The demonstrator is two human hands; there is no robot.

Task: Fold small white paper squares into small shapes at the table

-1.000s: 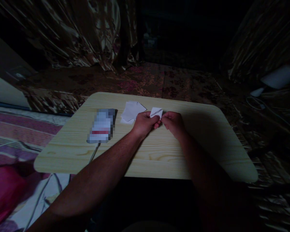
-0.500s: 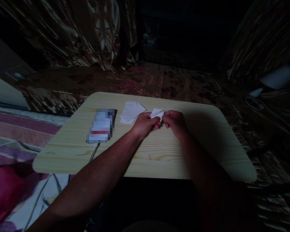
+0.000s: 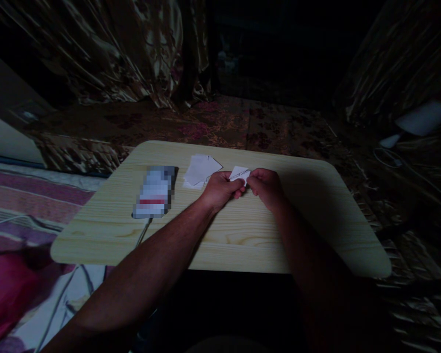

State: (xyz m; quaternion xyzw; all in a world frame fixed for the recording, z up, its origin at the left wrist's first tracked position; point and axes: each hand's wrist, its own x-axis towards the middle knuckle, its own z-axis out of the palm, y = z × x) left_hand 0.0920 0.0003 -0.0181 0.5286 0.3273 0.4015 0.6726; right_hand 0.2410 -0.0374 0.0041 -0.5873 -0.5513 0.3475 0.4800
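Note:
A small folded piece of white paper (image 3: 238, 172) with dark crease or edge lines is held above the wooden table (image 3: 242, 245). My left hand (image 3: 222, 189) is closed on its left and lower side, thumb lying on top. My right hand (image 3: 265, 185) pinches the paper's right edge between thumb and fingers. Just left of my left hand lies a loose stack of white paper sheets (image 3: 201, 169), some at odd angles. The underside of the folded paper is hidden by my fingers.
A blurred-out phone-like object (image 3: 154, 191) with a cable (image 3: 143, 233) lies on the table's left. Beyond are patterned curtains (image 3: 161, 49) and a cloth-covered ledge (image 3: 220, 117). A striped bed (image 3: 22, 196) stands at left, a white lamp (image 3: 424, 117) at right.
Hardly anything differs. Both hands keep their hold on the folded paper, which has shifted very slightly to the right. The stack lies as before.

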